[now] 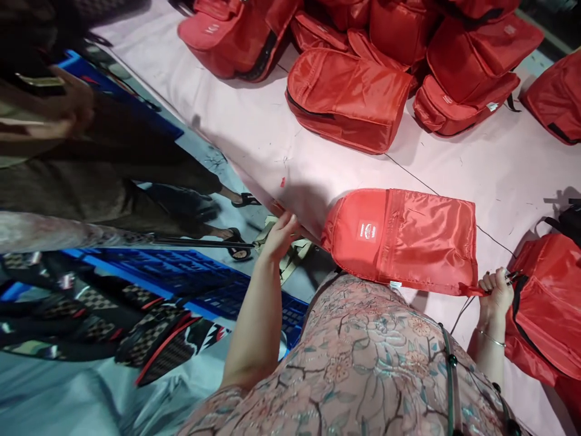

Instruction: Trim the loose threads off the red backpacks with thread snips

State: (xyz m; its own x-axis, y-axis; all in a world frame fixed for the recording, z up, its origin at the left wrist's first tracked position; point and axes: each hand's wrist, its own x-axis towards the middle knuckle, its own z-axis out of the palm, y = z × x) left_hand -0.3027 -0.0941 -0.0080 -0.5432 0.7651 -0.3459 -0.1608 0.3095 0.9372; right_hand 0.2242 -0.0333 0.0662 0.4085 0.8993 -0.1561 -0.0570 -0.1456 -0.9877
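Observation:
A flat red backpack with a white printed label lies in front of me on the pale table covering, along the near edge. My right hand, with a bracelet at the wrist, is closed on the strip at the backpack's lower right corner. Small dark metal tips, like those of thread snips, stick out beyond its fingers; the rest of that tool is hidden. My left hand is off the backpack's left end, by the table edge. Its fingers are stretched out, and I see nothing held in them.
Another red backpack lies farther back, before a pile of several more. One more red backpack sits close by my right hand. Left of the table stand a blue crate, dark patterned bags and a person.

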